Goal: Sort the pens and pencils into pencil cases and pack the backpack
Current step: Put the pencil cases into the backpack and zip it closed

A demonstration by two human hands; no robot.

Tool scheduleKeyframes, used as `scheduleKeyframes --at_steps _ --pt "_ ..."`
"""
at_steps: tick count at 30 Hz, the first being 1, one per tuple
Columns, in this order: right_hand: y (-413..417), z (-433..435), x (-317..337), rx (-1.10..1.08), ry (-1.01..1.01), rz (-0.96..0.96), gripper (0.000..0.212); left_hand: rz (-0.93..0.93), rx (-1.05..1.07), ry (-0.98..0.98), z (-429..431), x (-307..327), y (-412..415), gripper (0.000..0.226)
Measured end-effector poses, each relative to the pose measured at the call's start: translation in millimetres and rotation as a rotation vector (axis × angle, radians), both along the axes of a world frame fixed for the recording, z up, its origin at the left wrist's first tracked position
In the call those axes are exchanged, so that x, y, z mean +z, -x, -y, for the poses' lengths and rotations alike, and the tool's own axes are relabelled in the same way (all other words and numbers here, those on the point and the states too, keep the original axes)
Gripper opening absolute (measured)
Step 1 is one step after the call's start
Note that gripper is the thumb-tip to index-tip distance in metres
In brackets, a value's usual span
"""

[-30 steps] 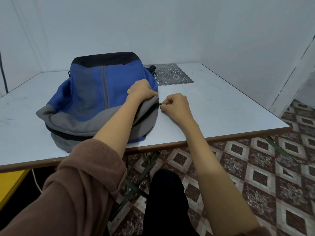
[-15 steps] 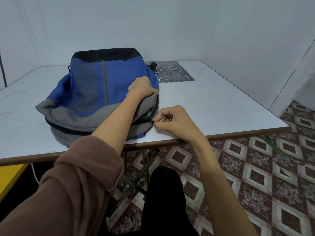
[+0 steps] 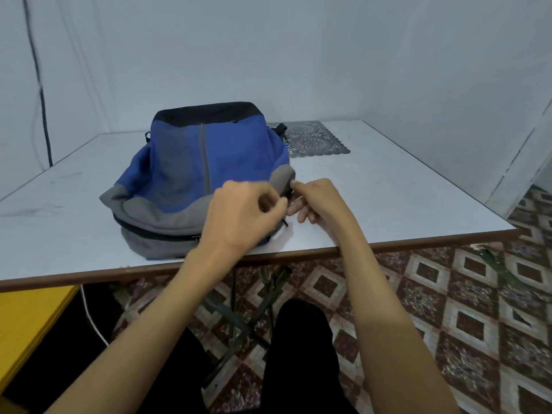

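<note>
A blue and grey backpack (image 3: 203,171) lies on the white table (image 3: 394,198), its dark main zip running along the near side. My left hand (image 3: 239,216) is at the bag's near right corner, fingers curled and pinching at the zip there; motion blur hides the exact hold. My right hand (image 3: 319,201) is just right of it, thumb on the grey side fabric and fingers curled under it. No pens, pencils or pencil cases are in sight.
A grey patterned mat (image 3: 313,141) lies behind the bag at the back of the table. The brown table edge (image 3: 418,242) runs close to me. A yellow surface (image 3: 27,327) sits low on the left, and folding table legs (image 3: 239,321) stand over the tiled floor.
My left hand left the top of the bag and came down to its near right corner. My right hand shifted from the near zip end up along the bag's right side.
</note>
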State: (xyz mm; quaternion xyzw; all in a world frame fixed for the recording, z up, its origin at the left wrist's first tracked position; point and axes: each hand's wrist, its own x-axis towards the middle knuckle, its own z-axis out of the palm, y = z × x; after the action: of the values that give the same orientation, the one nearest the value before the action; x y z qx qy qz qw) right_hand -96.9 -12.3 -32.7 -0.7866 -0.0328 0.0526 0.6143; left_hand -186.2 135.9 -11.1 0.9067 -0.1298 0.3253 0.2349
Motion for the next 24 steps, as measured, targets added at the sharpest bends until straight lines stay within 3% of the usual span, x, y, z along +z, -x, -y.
scheduleKeyframes --at_steps 5,8,15,21,24 --pt "-4 -1 20 0.073 0.084 -0.175 0.029 -0.187 0.237 -0.262 14 -15 -20 0.050" --pt "-4 -1 22 0.067 0.096 -0.222 0.027 -0.257 0.298 -0.265 18 -14 -30 0.058" --pt "-4 -3 21 0.045 0.024 -0.283 0.023 -0.268 0.213 -0.243 13 -8 -8 0.014" --pt "-10 -5 16 -0.009 0.032 -0.265 0.018 -0.255 0.197 -0.205 -1 -8 13 0.010" --pt "-15 -6 11 -0.052 0.054 -0.220 0.032 -0.224 0.203 -0.159 -12 -12 28 0.008"
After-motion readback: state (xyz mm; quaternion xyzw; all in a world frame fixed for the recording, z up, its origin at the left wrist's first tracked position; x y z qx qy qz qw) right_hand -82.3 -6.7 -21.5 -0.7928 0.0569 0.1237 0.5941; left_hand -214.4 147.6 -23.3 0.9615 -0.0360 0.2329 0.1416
